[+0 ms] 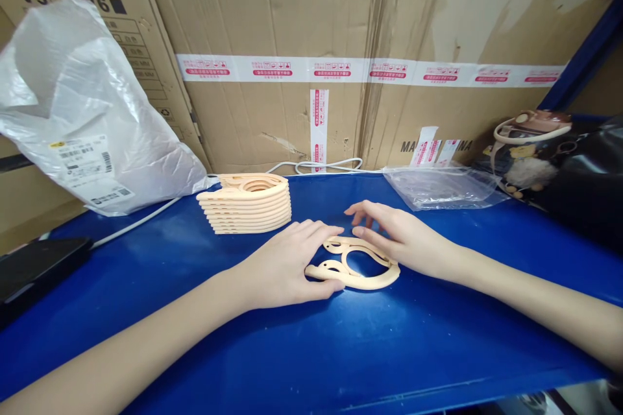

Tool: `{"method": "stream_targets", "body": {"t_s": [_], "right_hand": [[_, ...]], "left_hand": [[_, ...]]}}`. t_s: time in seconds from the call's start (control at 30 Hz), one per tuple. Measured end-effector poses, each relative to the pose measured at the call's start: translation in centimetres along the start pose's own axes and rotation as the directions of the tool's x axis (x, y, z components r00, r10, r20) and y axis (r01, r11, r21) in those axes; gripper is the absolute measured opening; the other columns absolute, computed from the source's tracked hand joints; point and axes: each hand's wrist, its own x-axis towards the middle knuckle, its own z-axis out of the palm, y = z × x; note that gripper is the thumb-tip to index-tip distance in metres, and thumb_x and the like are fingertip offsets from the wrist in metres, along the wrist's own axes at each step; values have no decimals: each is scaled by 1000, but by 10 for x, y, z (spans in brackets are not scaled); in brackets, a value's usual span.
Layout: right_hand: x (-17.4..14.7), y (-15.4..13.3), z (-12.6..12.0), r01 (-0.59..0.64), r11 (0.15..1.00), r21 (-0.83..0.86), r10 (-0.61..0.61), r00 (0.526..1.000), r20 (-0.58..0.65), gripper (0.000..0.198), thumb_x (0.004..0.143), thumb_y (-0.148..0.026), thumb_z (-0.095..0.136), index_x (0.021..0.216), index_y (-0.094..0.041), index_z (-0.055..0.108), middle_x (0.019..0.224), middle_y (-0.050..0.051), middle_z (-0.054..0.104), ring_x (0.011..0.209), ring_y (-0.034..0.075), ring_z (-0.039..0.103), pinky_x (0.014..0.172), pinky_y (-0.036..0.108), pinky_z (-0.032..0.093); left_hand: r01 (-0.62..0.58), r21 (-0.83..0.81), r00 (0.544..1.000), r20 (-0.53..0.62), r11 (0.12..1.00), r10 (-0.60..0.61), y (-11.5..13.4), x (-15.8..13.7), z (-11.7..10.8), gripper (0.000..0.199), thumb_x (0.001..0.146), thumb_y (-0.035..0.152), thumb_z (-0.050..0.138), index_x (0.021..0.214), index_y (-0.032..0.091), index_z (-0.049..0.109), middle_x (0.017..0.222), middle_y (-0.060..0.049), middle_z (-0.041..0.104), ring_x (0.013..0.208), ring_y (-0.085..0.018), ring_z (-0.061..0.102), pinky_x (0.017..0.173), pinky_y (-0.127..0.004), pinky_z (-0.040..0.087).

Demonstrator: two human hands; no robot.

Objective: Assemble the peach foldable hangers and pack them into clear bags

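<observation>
A cream folding hanger (374, 281) lies folded on the blue table, with a round opening in its middle. My left hand (287, 264) closes around its left end, thumb at the near edge and fingers at the far edge. At the hanger's right end is my right hand (396, 231), its fingers loosely bent and apart, holding nothing. Whether its palm touches the hanger I cannot tell. Beyond my left hand stands a neat stack of folded hangers (248, 207) of the same kind, several high.
The blue table (311, 363) ends at a near edge. A white plastic mailer bag (92, 117) and a black phone-like device (39, 272) are at left. Clear plastic bags (442, 188) and a dark bag with a plush charm (530, 172) are at right. Cardboard (272, 19) walls the back; a white cable (331, 165) runs along it.
</observation>
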Motion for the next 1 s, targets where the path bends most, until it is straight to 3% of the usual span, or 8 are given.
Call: {"method": "stream_targets", "body": {"t_s": [0.1, 0.2, 0.3, 0.4, 0.67, 1.0], "right_hand": [[4, 7, -3, -170, 985, 29, 169, 985, 37, 35, 95, -50, 41, 100, -20, 59, 83, 3, 65, 77, 18, 58, 70, 31, 42], [8, 13, -5, -247, 952, 183, 232, 967, 101, 46, 92, -57, 42, 73, -18, 57, 64, -1, 53, 60, 13, 48, 57, 27, 34], [11, 14, -5, -280, 813, 511, 204, 958, 200, 44, 88, -57, 49, 75, -16, 56, 57, -6, 38, 50, 8, 32, 47, 24, 23], [11, 11, -5, -294, 667, 684, 198, 956, 218, 40, 84, -54, 58, 77, -15, 55, 57, -8, 32, 48, 6, 25, 45, 24, 17], [9, 10, -3, -264, 577, 773, 177, 964, 198, 36, 86, -50, 60, 86, -14, 60, 59, -8, 33, 50, 6, 22, 46, 24, 16], [7, 5, -2, -259, 587, 767, 221, 963, 156, 36, 83, -51, 62, 76, -16, 55, 62, -6, 34, 54, 7, 26, 49, 22, 21]], "left_hand": [[-18, 70, 997, -75, 997, 23, 0, 1, -2, 51, 79, 42, 65, 122, 18, 51, 113, -7, 60, 101, -25, 55, 89, -41, 45], [-28, 156, 981, -187, 987, 57, -1, 1, -5, 46, 81, 41, 61, 120, 17, 51, 114, -8, 58, 101, -25, 54, 90, -41, 44], [-29, 241, 960, -265, 970, 94, -4, 1, -8, 48, 82, 40, 59, 122, 15, 49, 120, -11, 55, 106, -26, 52, 94, -41, 42], [-28, 301, 959, -262, 953, 111, -5, 0, -10, 51, 82, 41, 60, 124, 15, 47, 123, -12, 54, 109, -27, 52, 95, -42, 41], [-39, 360, 957, -254, 932, 138, -2, -2, -15, 56, 84, 54, 60, 122, 16, 47, 124, -12, 55, 111, -28, 53, 95, -43, 40], [-52, 389, 949, -267, 920, 166, -6, -1, -15, 61, 82, 56, 60, 126, 16, 44, 128, -13, 55, 116, -28, 53, 96, -41, 41]]}}
